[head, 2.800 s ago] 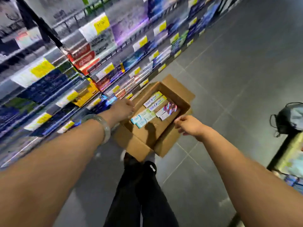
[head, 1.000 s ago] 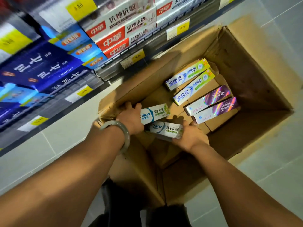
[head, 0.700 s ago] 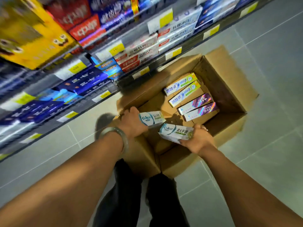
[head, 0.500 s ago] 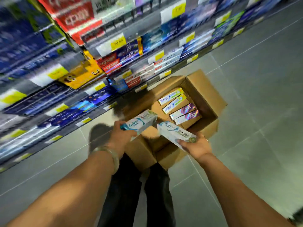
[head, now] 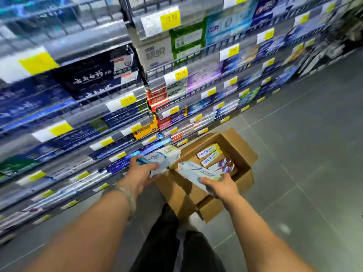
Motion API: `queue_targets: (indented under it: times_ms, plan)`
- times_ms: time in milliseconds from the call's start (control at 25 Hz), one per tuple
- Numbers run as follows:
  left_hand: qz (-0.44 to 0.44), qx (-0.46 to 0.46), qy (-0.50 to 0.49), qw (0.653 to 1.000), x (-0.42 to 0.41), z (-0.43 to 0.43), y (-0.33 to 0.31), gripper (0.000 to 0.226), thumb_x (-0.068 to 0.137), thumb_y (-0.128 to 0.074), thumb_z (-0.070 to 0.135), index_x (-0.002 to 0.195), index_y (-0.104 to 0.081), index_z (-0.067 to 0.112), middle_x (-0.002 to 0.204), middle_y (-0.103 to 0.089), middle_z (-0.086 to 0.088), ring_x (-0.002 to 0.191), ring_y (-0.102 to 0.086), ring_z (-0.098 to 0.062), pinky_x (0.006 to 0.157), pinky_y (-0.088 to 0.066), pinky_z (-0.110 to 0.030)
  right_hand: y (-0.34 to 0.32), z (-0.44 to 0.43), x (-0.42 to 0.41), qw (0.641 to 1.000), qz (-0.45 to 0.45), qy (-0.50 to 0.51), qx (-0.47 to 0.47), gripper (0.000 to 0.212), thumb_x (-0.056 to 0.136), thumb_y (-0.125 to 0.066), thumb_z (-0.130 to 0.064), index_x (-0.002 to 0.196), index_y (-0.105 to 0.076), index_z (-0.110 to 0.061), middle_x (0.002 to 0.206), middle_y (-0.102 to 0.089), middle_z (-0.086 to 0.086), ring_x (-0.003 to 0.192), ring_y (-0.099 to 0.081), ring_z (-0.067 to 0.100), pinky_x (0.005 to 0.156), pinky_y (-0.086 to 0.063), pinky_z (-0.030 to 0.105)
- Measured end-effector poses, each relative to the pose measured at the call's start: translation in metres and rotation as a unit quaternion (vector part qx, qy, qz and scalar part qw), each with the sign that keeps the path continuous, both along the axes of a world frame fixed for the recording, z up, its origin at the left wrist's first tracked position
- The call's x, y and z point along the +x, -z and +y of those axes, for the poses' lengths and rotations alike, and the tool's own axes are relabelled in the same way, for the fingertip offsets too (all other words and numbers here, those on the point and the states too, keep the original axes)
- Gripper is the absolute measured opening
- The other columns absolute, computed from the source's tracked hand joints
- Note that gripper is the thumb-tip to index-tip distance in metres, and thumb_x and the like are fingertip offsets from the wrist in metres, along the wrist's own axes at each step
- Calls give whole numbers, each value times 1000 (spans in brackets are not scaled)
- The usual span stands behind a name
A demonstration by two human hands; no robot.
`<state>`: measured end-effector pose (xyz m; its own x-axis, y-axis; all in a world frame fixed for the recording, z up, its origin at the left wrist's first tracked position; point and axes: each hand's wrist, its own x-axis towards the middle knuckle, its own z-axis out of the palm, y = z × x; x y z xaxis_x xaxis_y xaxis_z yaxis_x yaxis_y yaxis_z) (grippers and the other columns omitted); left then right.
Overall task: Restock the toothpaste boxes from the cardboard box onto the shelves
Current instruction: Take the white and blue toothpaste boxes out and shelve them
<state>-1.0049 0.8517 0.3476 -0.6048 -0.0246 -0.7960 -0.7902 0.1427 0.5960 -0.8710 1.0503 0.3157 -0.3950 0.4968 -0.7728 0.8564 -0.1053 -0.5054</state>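
An open cardboard box (head: 242, 152) stands on the floor below the shelves (head: 176, 107). Inside it lie two green-and-white toothpaste boxes (head: 208, 152) and two shiny purple ones (head: 225, 165). My left hand (head: 140, 174) grips a white and pale blue toothpaste box (head: 164, 158), held up above the carton's left flap. My right hand (head: 223, 186) grips a second box of the same kind (head: 196, 173) over the carton's near edge. Both lifted boxes are clear of the carton's floor.
Several tiers of wire-fronted shelves packed with toothpaste boxes and yellow price tags (head: 170, 18) fill the left and top. Grey tiled floor (head: 304, 154) stretches to the right. My dark-trousered legs (head: 172, 244) stand just before the carton.
Both hands have lifted their toothpaste boxes out of the carton and risen. My view has tilted up, showing more shelf tiers.
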Motion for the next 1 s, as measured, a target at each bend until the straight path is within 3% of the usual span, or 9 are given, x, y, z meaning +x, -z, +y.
queue_targets:
  times_ms: [120,240,320,440,560,680,760,840,1000]
  plan:
    - [-4,20,-21,1000,16,-25,-39,53,78,-65,-10,111,-33,16,103,-49,-11,85,-59,-24,39,-55,-28,-41,-16,-5,997,28,-72,-7,88,63,-84,-42,133,-41,-11,90,-66,0,69,-62,12,56,-49,24]
    - [17,-4,-49,999,41,-65,-62,62,72,-72,-1,119,-39,21,124,-50,-10,111,-56,-25,54,-57,-31,-80,-31,2,985,66,-159,-13,78,64,-86,-33,125,-42,-14,101,-63,6,86,-65,21,68,-57,34]
    - [31,1,-74,997,66,-91,-82,57,72,-73,7,116,-41,26,124,-55,-7,108,-56,-20,53,-51,-27,-106,-39,14,970,92,-223,-18,71,59,-87,-28,114,-43,-16,106,-61,7,93,-66,27,69,-60,41]
    - [61,14,-116,991,98,-125,-111,38,80,-69,17,103,-41,28,110,-57,-3,89,-53,-14,47,-48,-22,-133,-54,22,949,111,-289,-57,55,64,-81,-14,104,-43,-22,104,-64,16,83,-62,29,66,-52,39]
    - [96,26,-176,979,131,-171,-139,31,89,-61,17,111,-43,29,105,-54,1,90,-52,-11,61,-48,-23,-160,-90,22,926,127,-343,-91,34,78,-70,-1,89,-46,-21,91,-63,13,74,-59,24,62,-49,34]
    - [128,26,-248,960,160,-228,-163,50,90,-60,20,133,-36,25,108,-55,1,97,-53,-15,67,-50,-26,-188,-143,18,892,158,-400,-142,20,84,-69,-12,88,-51,-19,86,-63,11,65,-57,21,49,-45,25]
    - [132,33,-297,945,179,-272,-174,41,90,-61,23,126,-44,18,111,-55,-1,98,-53,-17,70,-52,-28,-206,-184,16,871,170,-433,-160,11,88,-66,-23,91,-56,-20,91,-66,11,67,-57,23,46,-45,23]
    - [139,62,-330,932,199,-319,-185,25,91,-60,25,112,-53,14,97,-60,-1,86,-57,-16,69,-53,-26,-220,-230,15,850,169,-466,-178,14,87,-66,-30,95,-59,-20,93,-69,10,72,-60,24,48,-46,25]
    - [182,99,-383,900,227,-418,-195,25,91,-59,27,109,-55,9,86,-62,-5,76,-60,-15,66,-57,-25,-229,-338,21,831,146,-506,-178,27,83,-72,-23,96,-55,-5,90,-66,12,74,-59,22,57,-48,27]
